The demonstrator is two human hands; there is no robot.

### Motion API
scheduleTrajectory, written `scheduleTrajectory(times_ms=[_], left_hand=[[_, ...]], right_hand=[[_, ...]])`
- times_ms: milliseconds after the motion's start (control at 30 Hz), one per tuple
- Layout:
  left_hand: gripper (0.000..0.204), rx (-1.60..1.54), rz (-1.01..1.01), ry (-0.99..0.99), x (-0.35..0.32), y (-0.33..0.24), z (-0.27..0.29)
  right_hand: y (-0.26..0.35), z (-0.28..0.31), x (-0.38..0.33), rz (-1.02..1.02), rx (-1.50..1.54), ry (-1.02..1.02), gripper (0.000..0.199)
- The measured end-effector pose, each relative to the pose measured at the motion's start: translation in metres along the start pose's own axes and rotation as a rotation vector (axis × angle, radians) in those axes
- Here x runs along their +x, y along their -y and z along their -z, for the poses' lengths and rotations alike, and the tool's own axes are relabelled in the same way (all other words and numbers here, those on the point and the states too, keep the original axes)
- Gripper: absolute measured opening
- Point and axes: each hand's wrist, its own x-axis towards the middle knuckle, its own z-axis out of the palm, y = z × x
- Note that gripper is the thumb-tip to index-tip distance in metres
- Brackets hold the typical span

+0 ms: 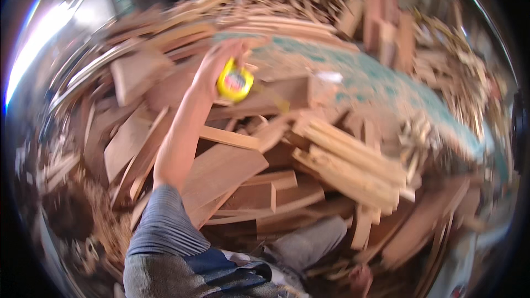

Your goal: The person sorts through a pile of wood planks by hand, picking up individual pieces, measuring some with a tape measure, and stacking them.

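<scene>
Reaching over jumbled planks (232, 171), left hand (221, 60) outstretched, fingers (239, 47) clamped on a yellow tape measure (235, 81)

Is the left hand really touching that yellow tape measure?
Touching. The head view shows the left hand curled at the yellow tape measure, whose edge sits against it with no gap.

Pale brown sawdust (371, 105) lies patchily over a teal-green surface (386, 73).
</scene>
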Motion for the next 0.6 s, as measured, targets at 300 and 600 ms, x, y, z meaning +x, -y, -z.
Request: scheduleTrajectory(times_ms=[300,600], left_hand=[[0.038,-0.471,0.893,0.503,-0.273,0.171,-0.146],[0.025,-0.578,1.705,0.423,-0.414,0.279,-0.296]], right_hand=[[0.041,-0.091,-0.140,-0.506,0.424,-0.447,0.028],[-0.066,-0.013,-0.287,-0.630,0.136,-0.919,0.057]])
